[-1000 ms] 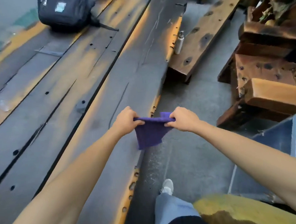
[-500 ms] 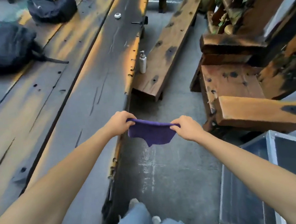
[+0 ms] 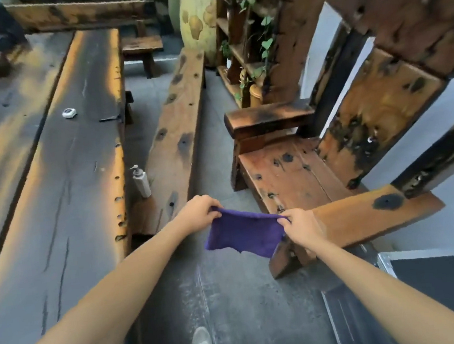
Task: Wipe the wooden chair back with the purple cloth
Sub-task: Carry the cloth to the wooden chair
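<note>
A purple cloth (image 3: 242,232) hangs stretched between my two hands over the grey floor. My left hand (image 3: 198,212) pinches its left top corner and my right hand (image 3: 302,227) pinches its right top corner. Just right of the cloth stands the heavy wooden chair: its seat (image 3: 287,174) lies ahead of my right hand, its near armrest (image 3: 368,215) is beside that hand, and its back panel (image 3: 375,113) of scorched orange-brown wood rises at the right, well beyond the cloth.
A long dark wooden table (image 3: 55,188) fills the left side. A low plank bench (image 3: 175,132) runs along it, with a white pump bottle (image 3: 141,181) on it. A plant shelf (image 3: 247,45) stands behind the chair. A dark metal-edged box (image 3: 426,291) sits at lower right.
My view has swung right and up from the table toward the chair, which now shows its seat and back. Both hands still hold the cloth, now spread wider, beside the near armrest.
</note>
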The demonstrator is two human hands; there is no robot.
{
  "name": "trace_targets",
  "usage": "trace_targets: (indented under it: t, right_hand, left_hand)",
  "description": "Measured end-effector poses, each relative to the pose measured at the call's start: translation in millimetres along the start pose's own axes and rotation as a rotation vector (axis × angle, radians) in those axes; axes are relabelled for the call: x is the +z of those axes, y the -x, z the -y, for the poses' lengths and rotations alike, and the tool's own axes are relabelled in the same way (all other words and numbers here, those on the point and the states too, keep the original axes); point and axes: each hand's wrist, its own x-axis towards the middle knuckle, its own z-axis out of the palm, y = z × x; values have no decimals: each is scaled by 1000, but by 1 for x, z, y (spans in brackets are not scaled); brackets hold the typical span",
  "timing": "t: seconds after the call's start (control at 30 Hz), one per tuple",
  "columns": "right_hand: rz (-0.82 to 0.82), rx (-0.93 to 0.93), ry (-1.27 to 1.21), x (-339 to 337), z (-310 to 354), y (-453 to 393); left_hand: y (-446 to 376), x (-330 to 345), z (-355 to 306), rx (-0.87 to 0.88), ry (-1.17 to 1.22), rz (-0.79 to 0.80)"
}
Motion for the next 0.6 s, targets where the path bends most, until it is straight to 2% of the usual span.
trace_targets:
  t: [0.1, 0.23, 0.3, 0.5, 0.6]
  right_hand:
    - [-43, 109, -108, -30, -3, -43]
    - [-98, 302, -546, -64, -9, -111]
    - [-157, 333, -697, -83, -13, -148]
    - [-299, 375, -878, -141, -42, -262]
    - [-379, 371, -928, -172, -55, -314]
  left_hand:
    - [-73, -25, -11, 57, -24, -11]
    - [-171, -48, -29, 120, -70, -42]
    - [-226, -61, -39, 178, -77, -67]
    - [-396, -83, -74, 312, -42, -73]
    - [-461, -91, -91, 312, -67, -87]
